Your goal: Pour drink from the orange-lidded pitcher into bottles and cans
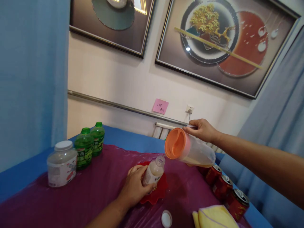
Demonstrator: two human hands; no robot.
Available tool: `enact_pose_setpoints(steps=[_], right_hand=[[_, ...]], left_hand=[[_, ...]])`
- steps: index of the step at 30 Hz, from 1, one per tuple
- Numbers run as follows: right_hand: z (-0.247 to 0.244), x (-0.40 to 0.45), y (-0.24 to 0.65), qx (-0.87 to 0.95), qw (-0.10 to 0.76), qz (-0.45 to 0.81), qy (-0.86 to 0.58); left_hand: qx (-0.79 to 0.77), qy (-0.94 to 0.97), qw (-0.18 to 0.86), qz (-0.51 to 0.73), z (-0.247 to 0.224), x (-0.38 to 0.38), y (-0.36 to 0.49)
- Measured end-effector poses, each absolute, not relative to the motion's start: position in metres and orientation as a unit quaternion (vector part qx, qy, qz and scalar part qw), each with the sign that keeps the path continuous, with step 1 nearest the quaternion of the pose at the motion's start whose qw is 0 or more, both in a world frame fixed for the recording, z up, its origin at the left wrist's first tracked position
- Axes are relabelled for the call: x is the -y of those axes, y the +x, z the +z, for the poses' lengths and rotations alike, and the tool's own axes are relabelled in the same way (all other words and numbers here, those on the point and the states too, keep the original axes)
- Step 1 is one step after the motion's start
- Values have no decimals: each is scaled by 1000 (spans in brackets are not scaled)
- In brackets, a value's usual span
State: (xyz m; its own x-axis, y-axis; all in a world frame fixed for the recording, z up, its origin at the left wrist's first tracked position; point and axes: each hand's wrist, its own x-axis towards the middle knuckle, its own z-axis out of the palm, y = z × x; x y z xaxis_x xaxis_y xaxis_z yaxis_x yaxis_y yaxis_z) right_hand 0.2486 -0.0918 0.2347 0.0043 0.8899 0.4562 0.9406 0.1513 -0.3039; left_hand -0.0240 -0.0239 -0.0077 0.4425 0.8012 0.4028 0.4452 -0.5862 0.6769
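Note:
My left hand (134,186) is wrapped round a small clear bottle (155,172), its open mouth tilted to the right. Pale liquid shows inside the bottle. Under it lies a red scalloped dish (156,196). My right hand (201,129) grips the handle of a translucent pitcher (198,153) with an orange lid (175,144). The pitcher is tipped on its side, lid toward the bottle's mouth, with yellowish liquid along its lower side. Whether a stream runs between them I cannot tell. A white cap (166,219) rests on the purple cloth near the bottle.
On the left stand a clear jar with a white lid (62,164) and two green bottles (83,148). Several red cans (237,202) line the right edge beside a folded yellow cloth (215,217). A purple sheet (99,186) covers the blue surface; a rail (118,106) runs along the wall.

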Motion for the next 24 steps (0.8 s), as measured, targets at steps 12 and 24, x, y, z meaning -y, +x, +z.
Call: enact_pose_setpoints(steps=[12,24], right_hand=[[234,91,249,705,281,-42,-650],[234,92,248,705,281,-45,-650]], left_hand=[[-381,813,250,362,-9,23,-25],[-382,813,245,365,-6,25,-25]])
